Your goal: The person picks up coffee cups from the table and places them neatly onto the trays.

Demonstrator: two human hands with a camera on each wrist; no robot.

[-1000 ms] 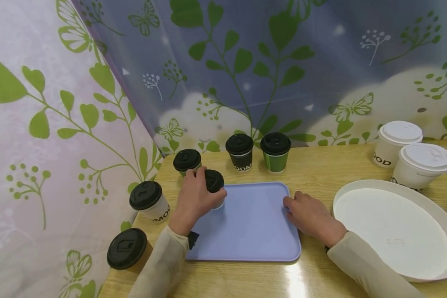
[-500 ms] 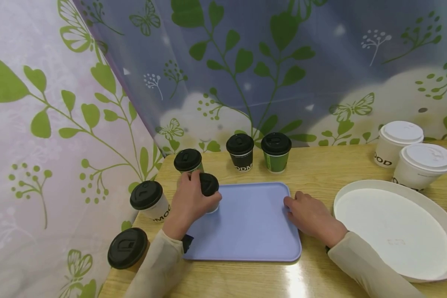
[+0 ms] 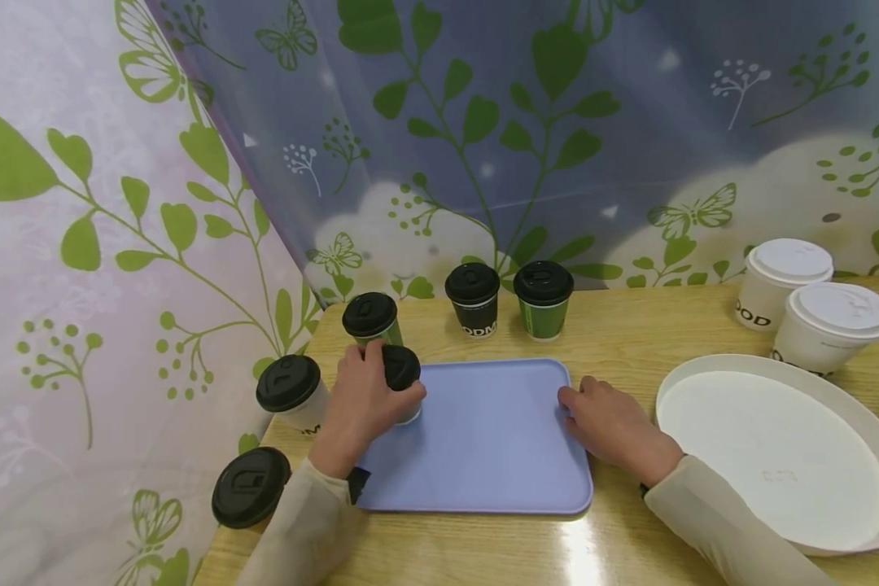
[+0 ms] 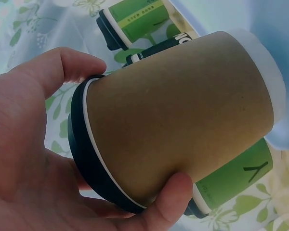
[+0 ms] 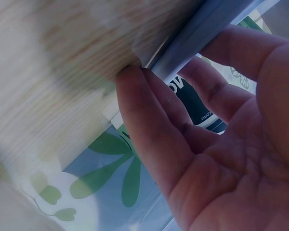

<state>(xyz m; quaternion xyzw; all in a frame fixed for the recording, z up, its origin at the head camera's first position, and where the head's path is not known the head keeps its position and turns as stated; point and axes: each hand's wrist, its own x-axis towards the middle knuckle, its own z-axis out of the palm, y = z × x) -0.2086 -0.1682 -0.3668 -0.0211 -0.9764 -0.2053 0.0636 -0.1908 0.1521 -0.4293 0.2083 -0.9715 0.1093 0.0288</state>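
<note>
My left hand [image 3: 359, 407] grips a paper coffee cup [image 3: 401, 368] with a black lid, upright over the back left part of the lilac tray [image 3: 483, 443]. In the left wrist view, the thumb and fingers curl round the lid and upper wall of this brown cup [image 4: 183, 101], whose bottom band is white. My right hand [image 3: 611, 423] holds the tray's right rim. The right wrist view has the tray edge [image 5: 202, 38] between the thumb and curled fingers of that hand.
Behind the tray stand a green cup [image 3: 369, 316], a black cup [image 3: 472, 297] and another green cup [image 3: 544, 301]. A white cup [image 3: 293, 391] and a black-lidded cup [image 3: 251, 488] line the left. Rightward are a round white tray [image 3: 776, 456] and two white-lidded cups [image 3: 835, 325].
My left hand has shifted left and slightly toward me with the coffee cup, to near the tray's left edge. The right hand and the tray have stayed in place.
</note>
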